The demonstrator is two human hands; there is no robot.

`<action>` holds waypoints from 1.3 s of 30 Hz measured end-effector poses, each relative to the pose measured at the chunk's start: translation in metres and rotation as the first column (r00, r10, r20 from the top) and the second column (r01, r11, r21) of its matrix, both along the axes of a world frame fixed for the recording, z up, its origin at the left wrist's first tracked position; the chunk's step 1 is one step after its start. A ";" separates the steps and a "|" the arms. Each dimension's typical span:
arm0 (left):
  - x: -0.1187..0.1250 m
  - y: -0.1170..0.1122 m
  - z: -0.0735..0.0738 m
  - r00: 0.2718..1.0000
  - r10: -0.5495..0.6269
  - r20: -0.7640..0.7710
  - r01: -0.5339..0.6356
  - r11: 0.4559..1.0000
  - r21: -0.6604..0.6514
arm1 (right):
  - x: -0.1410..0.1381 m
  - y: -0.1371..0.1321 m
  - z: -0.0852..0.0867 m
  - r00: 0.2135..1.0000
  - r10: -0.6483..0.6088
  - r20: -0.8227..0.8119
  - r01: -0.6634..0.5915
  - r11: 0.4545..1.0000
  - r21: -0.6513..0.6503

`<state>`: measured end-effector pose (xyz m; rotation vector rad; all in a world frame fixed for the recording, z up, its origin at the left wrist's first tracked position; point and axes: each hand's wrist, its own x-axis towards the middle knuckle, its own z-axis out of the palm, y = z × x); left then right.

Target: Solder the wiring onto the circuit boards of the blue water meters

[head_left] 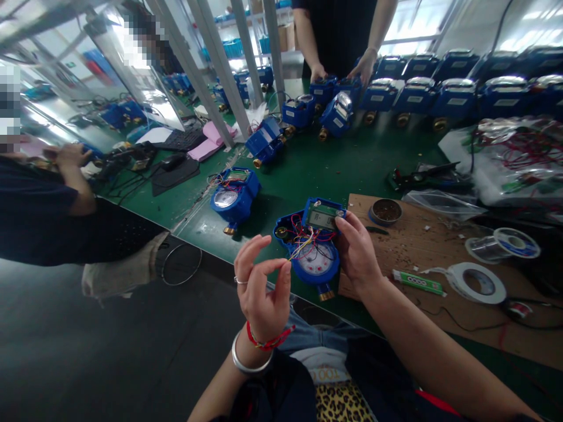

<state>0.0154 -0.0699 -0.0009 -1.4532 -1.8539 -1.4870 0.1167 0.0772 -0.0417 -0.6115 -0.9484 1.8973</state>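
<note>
One blue meter (317, 264) lay by the near edge of the counter (373, 158), seemingly half assembled — display (320, 218) working, wires (303, 249) outside; left hand (264, 296) pinched these, right hand (361, 255) gripped display.

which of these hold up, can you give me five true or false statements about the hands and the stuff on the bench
1. The left hand pinches thin yellow and white wires. True.
2. The right hand is away from the blue-framed green circuit board. False: it holds the board's right side.
3. The white ring-shaped tape roll lies on the brown cardboard sheet. True.
4. The narrow green-and-white packet is left of the blue round-dialled meter at the hands. False: it is to the right.
5. A co-worker's hands are at blue meters across the bench. True.
</note>
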 end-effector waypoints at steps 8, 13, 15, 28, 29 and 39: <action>0.004 -0.003 0.000 0.999 -0.004 -0.053 0.007 0.999 0.051 | -0.001 0.000 -0.003 1.000 -0.015 0.007 0.015 1.000 0.012; 0.004 -0.006 -0.001 0.998 -0.017 -0.063 0.022 0.997 0.075 | 0.000 0.001 -0.003 1.000 -0.024 0.015 0.023 1.000 0.004; 0.004 -0.007 -0.001 0.997 -0.018 -0.072 0.024 0.995 0.092 | 0.000 0.001 -0.003 1.000 -0.024 0.020 0.024 1.000 0.001; 0.006 -0.015 0.000 0.995 -0.018 -0.096 0.029 0.993 0.117 | 0.000 0.000 0.000 0.998 -0.017 0.062 0.016 0.999 0.029; 0.005 -0.015 0.000 0.995 -0.017 -0.095 0.028 0.993 0.113 | 0.000 0.000 0.000 0.998 -0.017 0.068 0.015 0.999 0.032; 0.005 -0.011 -0.003 0.997 -0.015 -0.076 0.024 0.992 0.124 | -0.001 0.000 0.000 0.999 -0.016 0.043 0.016 1.000 0.006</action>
